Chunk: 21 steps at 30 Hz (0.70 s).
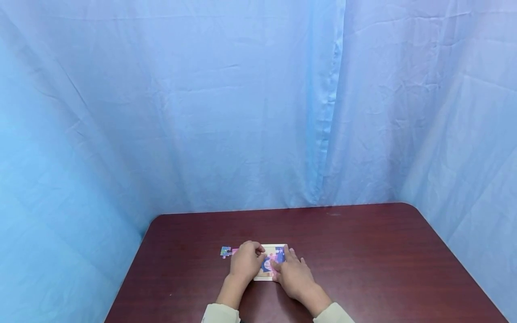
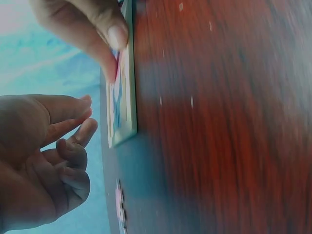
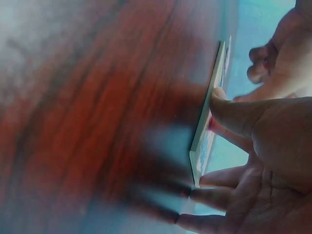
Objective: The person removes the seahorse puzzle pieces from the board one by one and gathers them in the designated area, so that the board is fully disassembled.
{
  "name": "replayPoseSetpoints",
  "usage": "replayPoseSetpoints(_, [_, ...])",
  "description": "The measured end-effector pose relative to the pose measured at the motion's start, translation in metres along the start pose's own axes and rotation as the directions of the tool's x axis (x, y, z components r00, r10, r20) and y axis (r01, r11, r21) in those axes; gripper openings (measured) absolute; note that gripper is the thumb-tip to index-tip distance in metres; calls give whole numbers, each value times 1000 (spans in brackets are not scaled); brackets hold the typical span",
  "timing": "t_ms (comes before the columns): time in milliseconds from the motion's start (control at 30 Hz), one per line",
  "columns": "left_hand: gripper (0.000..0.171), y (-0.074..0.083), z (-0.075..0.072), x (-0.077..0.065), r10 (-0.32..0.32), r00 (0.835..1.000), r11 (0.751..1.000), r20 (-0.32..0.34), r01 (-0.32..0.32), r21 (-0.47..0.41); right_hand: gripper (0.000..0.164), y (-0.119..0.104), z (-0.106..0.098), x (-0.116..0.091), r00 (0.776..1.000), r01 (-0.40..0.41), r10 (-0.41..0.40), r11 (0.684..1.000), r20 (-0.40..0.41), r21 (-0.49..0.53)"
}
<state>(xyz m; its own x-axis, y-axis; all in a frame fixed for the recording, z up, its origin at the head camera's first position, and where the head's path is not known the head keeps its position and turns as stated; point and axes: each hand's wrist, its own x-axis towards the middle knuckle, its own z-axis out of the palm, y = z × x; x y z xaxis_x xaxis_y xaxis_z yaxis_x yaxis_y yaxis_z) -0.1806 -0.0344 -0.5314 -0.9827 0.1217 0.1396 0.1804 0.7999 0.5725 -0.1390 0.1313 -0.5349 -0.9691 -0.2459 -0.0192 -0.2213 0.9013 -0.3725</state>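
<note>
A small white-bordered puzzle board lies on the table under both hands, with a blue, pink and cream picture in it. My left hand is over its left side, fingers bent and tips close together; nothing shows between them in the left wrist view. Spread across the board's right side is my right hand. Its thumb rests on the near border and its index finger presses on the picture, while the other fingers reach the right edge and the table. Past the left hand lies a loose blue jigsaw piece, with pink pieces partly hidden.
The dark red wooden table has rounded far corners. Light blue curtains hang behind it and along both sides. Both forearms come in from the near edge in pale sleeves.
</note>
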Motion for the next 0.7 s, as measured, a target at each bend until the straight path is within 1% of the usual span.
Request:
replayPoseSetpoints(167, [7, 11, 7, 5, -8, 1000, 1000, 24, 9, -29, 42, 1, 6, 0, 1000, -23, 23, 1000, -11, -14])
replayPoseSetpoints(333, [6, 18, 15, 11, -1, 999, 999, 37, 2, -32, 42, 4, 7, -3, 999, -37, 37, 999, -23, 3])
replayPoseSetpoints(500, [5, 24, 21, 17, 1, 998, 1000, 65, -1, 4, 41, 10, 4, -6, 999, -32, 33, 999, -32, 25])
replayPoseSetpoints(700, [6, 32, 28, 22, 29, 993, 999, 111, -34, 40, 40, 18, 1, -8, 999, -32, 32, 999, -25, 35])
